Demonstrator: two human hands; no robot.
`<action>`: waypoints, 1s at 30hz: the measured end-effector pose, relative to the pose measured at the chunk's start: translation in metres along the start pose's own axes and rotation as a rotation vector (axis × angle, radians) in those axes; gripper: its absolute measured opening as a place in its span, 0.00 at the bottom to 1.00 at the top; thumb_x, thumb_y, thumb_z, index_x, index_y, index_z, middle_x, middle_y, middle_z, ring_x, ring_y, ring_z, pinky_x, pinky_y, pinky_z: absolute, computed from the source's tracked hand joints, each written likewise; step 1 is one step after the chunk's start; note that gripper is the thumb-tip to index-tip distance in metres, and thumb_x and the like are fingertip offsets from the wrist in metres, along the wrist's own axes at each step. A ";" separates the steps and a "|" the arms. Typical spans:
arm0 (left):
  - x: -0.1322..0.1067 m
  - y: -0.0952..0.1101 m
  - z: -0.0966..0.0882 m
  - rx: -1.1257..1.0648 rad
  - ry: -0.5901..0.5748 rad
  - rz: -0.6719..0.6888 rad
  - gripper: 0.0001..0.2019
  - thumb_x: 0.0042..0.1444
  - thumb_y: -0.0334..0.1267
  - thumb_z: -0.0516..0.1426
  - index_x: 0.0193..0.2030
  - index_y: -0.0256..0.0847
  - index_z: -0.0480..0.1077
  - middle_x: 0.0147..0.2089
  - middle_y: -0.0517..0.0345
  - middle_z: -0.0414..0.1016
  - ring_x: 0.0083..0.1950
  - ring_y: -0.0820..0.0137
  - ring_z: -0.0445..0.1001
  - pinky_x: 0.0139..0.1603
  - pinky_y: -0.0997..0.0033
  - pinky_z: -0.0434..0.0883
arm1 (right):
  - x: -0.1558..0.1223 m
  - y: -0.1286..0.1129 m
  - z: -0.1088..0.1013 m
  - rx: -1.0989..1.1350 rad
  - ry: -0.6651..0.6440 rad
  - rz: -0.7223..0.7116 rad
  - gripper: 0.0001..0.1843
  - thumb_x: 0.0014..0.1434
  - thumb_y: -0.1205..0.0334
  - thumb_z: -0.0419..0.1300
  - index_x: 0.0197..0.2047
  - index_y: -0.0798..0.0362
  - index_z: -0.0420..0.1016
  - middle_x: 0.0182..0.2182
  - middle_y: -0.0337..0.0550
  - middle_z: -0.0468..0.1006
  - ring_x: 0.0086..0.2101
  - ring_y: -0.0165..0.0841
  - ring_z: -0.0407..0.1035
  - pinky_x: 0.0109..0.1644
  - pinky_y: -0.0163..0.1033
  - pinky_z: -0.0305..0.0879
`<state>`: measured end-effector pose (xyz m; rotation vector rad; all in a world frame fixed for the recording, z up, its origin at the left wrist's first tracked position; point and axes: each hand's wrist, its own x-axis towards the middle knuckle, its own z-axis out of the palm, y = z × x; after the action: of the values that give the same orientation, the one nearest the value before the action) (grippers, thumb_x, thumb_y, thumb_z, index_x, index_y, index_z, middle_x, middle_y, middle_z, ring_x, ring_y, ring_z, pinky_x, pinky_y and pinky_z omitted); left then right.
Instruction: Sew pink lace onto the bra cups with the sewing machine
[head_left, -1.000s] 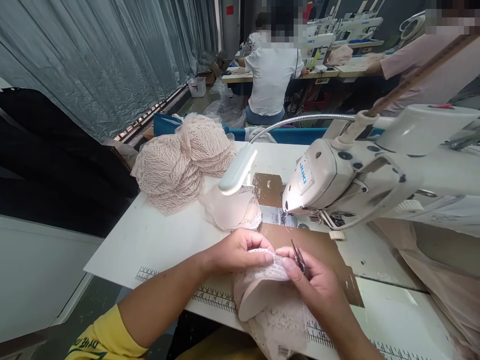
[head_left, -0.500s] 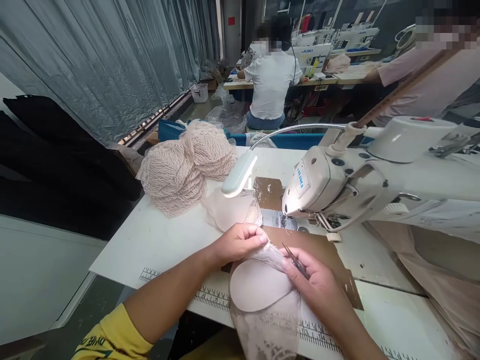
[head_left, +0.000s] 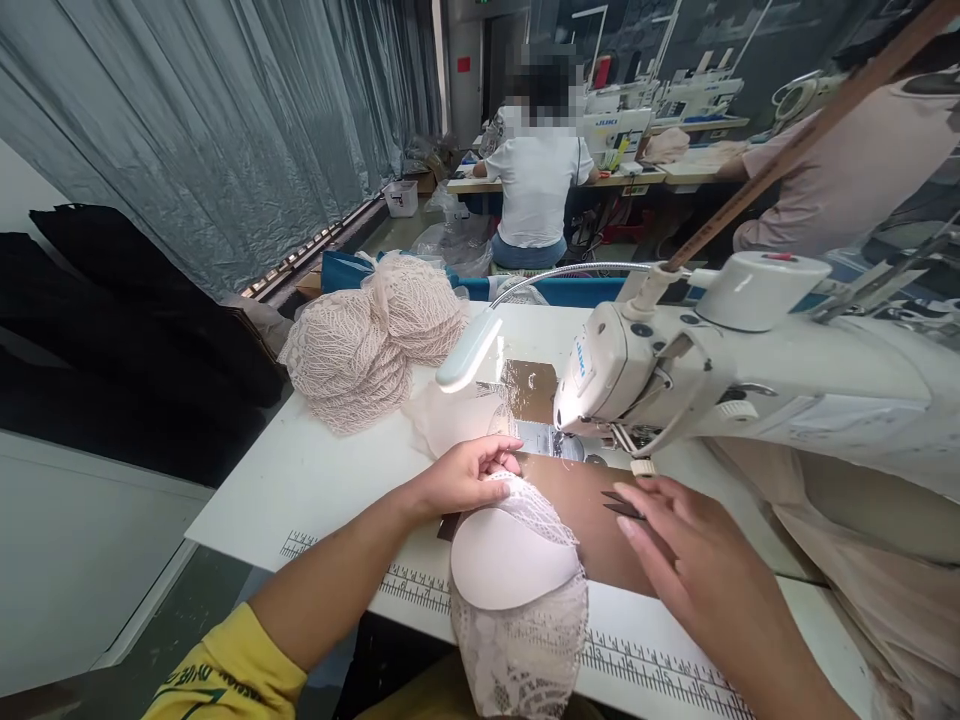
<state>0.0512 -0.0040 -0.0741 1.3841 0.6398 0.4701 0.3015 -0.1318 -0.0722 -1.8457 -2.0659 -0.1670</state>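
Note:
My left hand (head_left: 469,478) is closed at the upper edge of a lace bra cup (head_left: 514,562), its thumb resting on the white lace. The cup has a smooth pale pad, with loose patterned lace (head_left: 525,660) draped over the table's front edge. To the right, clear of the cup, my right hand (head_left: 679,535) grips small thread snips (head_left: 624,506), their dark blades parted and pointing left. Another pale cup piece (head_left: 469,415) lies behind my left hand, beside the sewing machine's needle plate (head_left: 536,438).
A sewing machine (head_left: 637,360) stands right, its lamp (head_left: 471,355) reaching over the white table (head_left: 300,470). Stacked lace cups (head_left: 345,360) sit at the back left. Beige fabric (head_left: 832,540) lies at right. A person in white (head_left: 534,185) and one in pink (head_left: 855,170) sit beyond.
My right hand has let go of the lace and moved right with the snips. The cup lies lower and flatter, and the camera view has shifted slightly.

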 end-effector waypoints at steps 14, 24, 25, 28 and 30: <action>0.056 0.014 0.000 0.581 -0.082 0.108 0.23 0.49 0.26 0.55 0.55 0.32 0.65 0.38 0.56 0.72 0.35 0.73 0.69 0.35 0.76 0.68 | 0.046 -0.027 0.024 0.027 -0.223 -0.235 0.12 0.61 0.70 0.50 0.39 0.51 0.74 0.30 0.42 0.70 0.30 0.33 0.65 0.31 0.37 0.56; 0.055 0.047 -0.004 0.953 0.144 0.168 0.12 0.54 0.29 0.52 0.44 0.35 0.72 0.34 0.54 0.70 0.35 0.68 0.68 0.37 0.71 0.66 | 0.036 -0.023 0.032 0.048 -0.038 -0.180 0.14 0.64 0.66 0.47 0.39 0.51 0.74 0.32 0.43 0.74 0.26 0.32 0.68 0.30 0.38 0.58; 0.047 0.049 0.003 1.030 0.144 0.216 0.12 0.56 0.30 0.51 0.45 0.35 0.71 0.36 0.52 0.71 0.36 0.67 0.69 0.38 0.69 0.67 | 0.036 -0.023 0.032 0.035 -0.040 -0.172 0.13 0.63 0.66 0.48 0.39 0.51 0.74 0.34 0.44 0.75 0.26 0.32 0.68 0.29 0.38 0.58; 0.030 0.040 0.023 1.180 0.011 0.341 0.13 0.60 0.32 0.49 0.47 0.35 0.71 0.42 0.47 0.73 0.42 0.64 0.72 0.43 0.66 0.71 | 0.036 -0.023 0.033 -0.013 -0.057 -0.165 0.14 0.63 0.64 0.49 0.45 0.52 0.74 0.37 0.48 0.76 0.31 0.34 0.71 0.32 0.38 0.62; 0.024 0.027 0.032 1.261 -0.021 0.392 0.14 0.62 0.33 0.48 0.48 0.34 0.70 0.47 0.43 0.73 0.48 0.60 0.72 0.48 0.61 0.72 | 0.037 -0.024 0.032 -0.044 -0.065 -0.171 0.16 0.63 0.64 0.50 0.51 0.53 0.72 0.38 0.50 0.76 0.33 0.36 0.71 0.34 0.39 0.64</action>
<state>0.0922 -0.0080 -0.0489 2.7363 0.6617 0.3430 0.2692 -0.0896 -0.0857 -1.7199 -2.2824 -0.2001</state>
